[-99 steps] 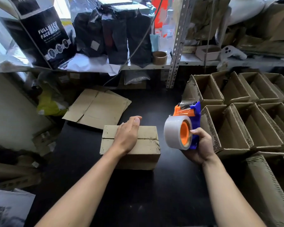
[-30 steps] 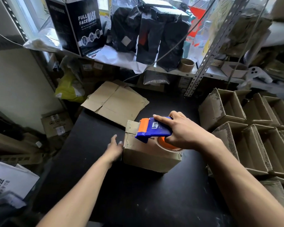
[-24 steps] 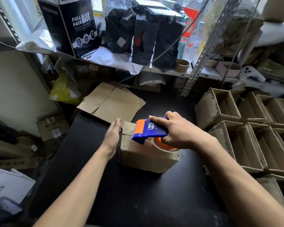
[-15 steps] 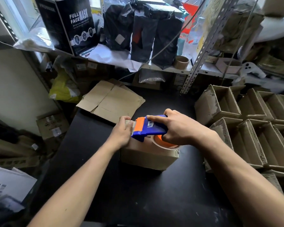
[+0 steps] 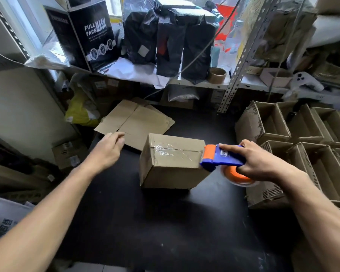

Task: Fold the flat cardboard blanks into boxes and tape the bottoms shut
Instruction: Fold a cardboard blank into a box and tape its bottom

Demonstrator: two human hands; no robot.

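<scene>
Cardboard box (image 5: 173,163) on the black table (image 5: 165,232), turned bottom up and tilted, clear tape (image 5: 171,152) along its seam. Right hand (image 5: 261,163) clamped on the blue and orange tape dispenser (image 5: 222,158) at the box's right edge, index finger stretched along the top; tape possibly still joined to the box, hard to tell. Left hand (image 5: 106,150) off the box, near the flat cardboard blank (image 5: 133,122), fingers loosely spread, holding nothing. Finished boxes (image 5: 294,138) stacked at right.
</scene>
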